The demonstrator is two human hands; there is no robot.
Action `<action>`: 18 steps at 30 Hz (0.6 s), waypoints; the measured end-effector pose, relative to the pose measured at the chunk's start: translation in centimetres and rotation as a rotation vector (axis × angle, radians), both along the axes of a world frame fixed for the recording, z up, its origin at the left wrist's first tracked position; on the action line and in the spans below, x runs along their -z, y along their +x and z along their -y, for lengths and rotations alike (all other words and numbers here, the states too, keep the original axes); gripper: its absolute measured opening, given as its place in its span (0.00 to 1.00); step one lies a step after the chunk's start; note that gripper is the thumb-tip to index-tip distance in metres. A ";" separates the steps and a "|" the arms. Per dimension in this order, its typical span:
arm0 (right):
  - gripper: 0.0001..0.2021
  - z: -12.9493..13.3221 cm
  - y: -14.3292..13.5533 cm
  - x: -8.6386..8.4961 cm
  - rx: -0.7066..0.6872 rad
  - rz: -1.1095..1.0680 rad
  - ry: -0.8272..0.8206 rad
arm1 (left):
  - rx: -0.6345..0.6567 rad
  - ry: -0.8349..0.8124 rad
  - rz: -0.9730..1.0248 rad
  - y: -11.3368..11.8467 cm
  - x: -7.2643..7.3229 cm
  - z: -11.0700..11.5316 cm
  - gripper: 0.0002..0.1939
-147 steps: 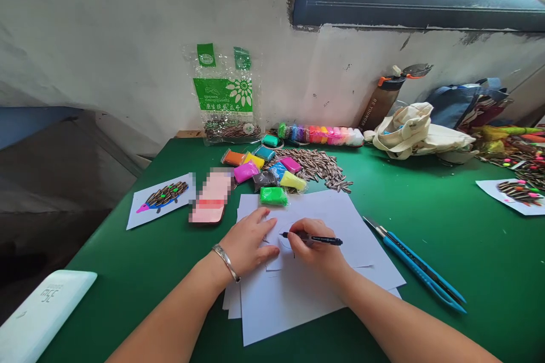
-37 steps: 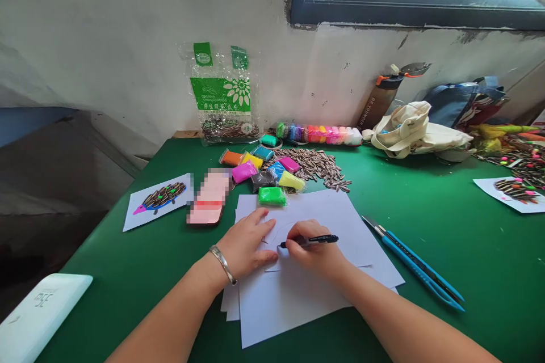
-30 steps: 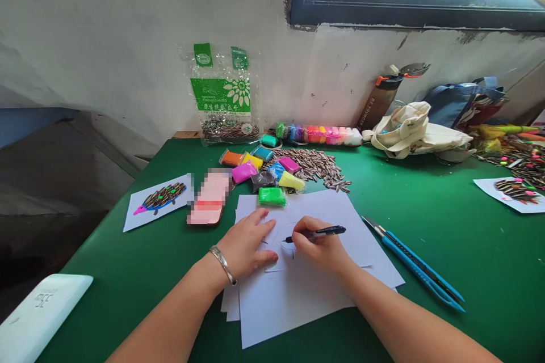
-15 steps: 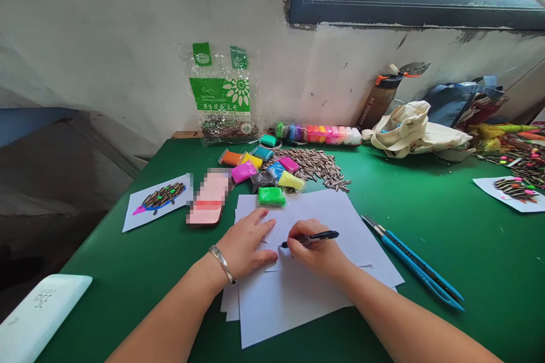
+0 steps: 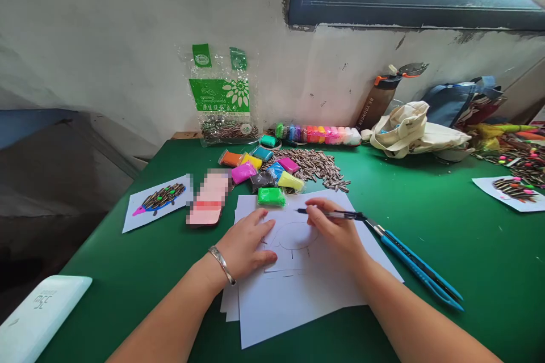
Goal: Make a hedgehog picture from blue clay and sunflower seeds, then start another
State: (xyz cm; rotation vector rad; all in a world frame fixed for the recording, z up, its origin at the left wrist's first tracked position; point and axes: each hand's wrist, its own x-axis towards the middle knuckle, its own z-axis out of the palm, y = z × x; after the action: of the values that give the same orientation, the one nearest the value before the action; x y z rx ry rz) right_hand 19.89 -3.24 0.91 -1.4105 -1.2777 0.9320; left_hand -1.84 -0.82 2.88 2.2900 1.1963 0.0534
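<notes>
My left hand [image 5: 249, 244] lies with fingers spread on the left side of a small white sheet of paper [image 5: 276, 261], pressing it onto larger sheets [image 5: 293, 317]. On the small sheet is a thin line drawing of a rounded body with short legs. My right hand [image 5: 336, 229] grips a black pen [image 5: 343, 215] over the right part of that sheet. The pen's tip points left, above the drawn outline; whether it touches the paper I cannot tell. Just above the sheets sits a bright green clay packet [image 5: 271, 197].
Several coloured clay packets [image 5: 243, 172] and loose sunflower seeds [image 5: 319, 165] lie behind the paper. A blue utility knife [image 5: 419, 264] is at the right. At the left are a phone [image 5: 208, 198] and a seed hedgehog picture [image 5: 157, 202]. A seed bag [image 5: 221, 96] leans on the wall.
My right hand has moved up and to the right with the pen, off the outline's lower left, uncovering more of the drawing. My left hand has stayed in place.
</notes>
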 end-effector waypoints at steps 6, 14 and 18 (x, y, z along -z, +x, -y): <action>0.16 -1.9 5.3 0.8 0.173 0.324 0.151 | -0.016 -0.042 0.050 -0.1 0.0 -0.2 0.30; 0.25 -2.7 8.4 2.1 -0.090 1.056 0.181 | -0.246 0.081 0.297 -0.4 0.4 -1.0 0.17; 0.26 -2.7 8.1 2.3 -0.090 1.213 0.073 | -0.474 -0.050 0.505 -0.4 -0.2 -1.1 0.14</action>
State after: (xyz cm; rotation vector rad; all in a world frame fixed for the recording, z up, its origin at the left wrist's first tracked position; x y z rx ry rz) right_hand 28.03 -0.53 -1.40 -1.9317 -2.2035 -0.0396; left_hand -2.29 0.26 3.07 1.7475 1.3977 0.7195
